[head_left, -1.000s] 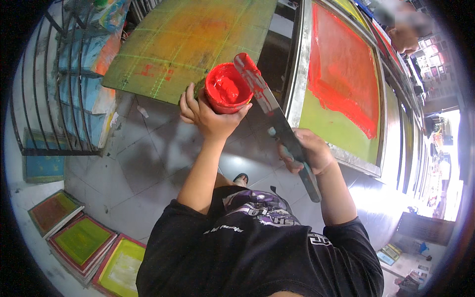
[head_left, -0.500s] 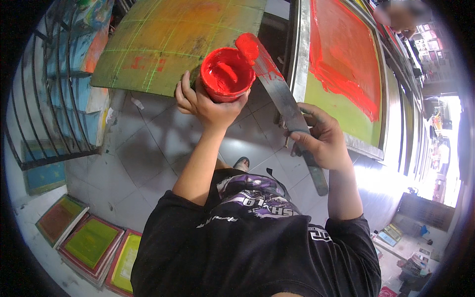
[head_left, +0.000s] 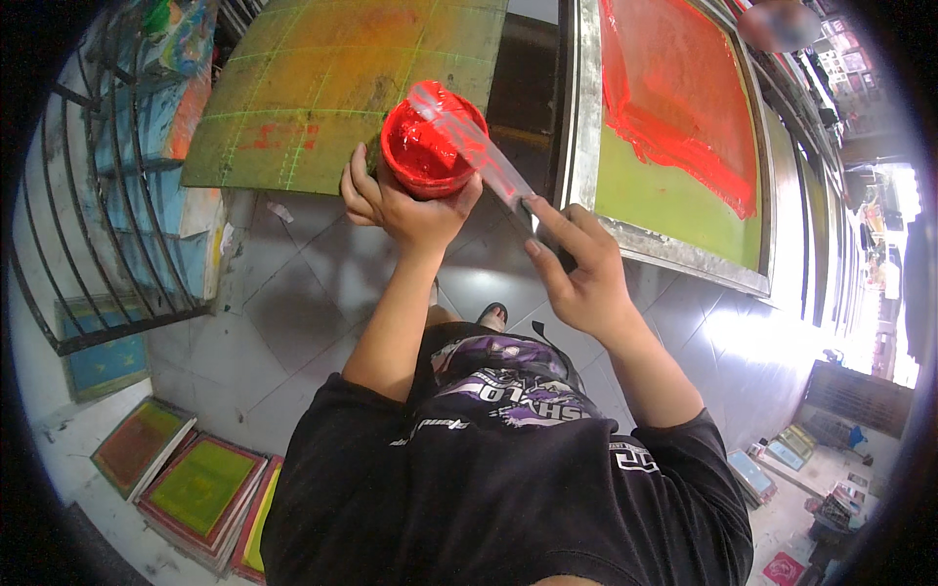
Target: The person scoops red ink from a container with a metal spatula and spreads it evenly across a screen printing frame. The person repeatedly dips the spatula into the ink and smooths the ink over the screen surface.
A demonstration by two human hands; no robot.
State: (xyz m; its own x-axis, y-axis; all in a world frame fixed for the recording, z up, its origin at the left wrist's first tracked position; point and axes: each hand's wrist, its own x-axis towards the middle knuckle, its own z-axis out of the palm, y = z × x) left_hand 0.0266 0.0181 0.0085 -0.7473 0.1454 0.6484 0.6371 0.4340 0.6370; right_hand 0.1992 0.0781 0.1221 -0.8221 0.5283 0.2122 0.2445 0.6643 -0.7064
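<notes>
My left hand (head_left: pixel 415 217) is closed round a tub of red ink (head_left: pixel 415 161), held up in front of the green-gridded board. My right hand (head_left: pixel 576 269) grips a long flat metal scraper (head_left: pixel 496 171) smeared with red, whose far end lies over the tub's opening. To the right is a metal-framed screen (head_left: pixel 674 98) with a broad layer of red ink on its upper part and pale green below; the board (head_left: pixel 283 88) stands to the left of it, with faded orange and red marks.
A barred metal rack (head_left: pixel 132 303) stands at the left. Stacked coloured screens (head_left: pixel 195 483) lie on the tiled floor (head_left: pixel 293 361) at lower left. A person's blurred head (head_left: pixel 782 24) is at upper right, beside more frames, and small flat items (head_left: pixel 782 454) lie at lower right.
The scraper's end has moved from the tub's right side to over its opening. My right hand has shifted up and left, and the tub has come slightly up and left.
</notes>
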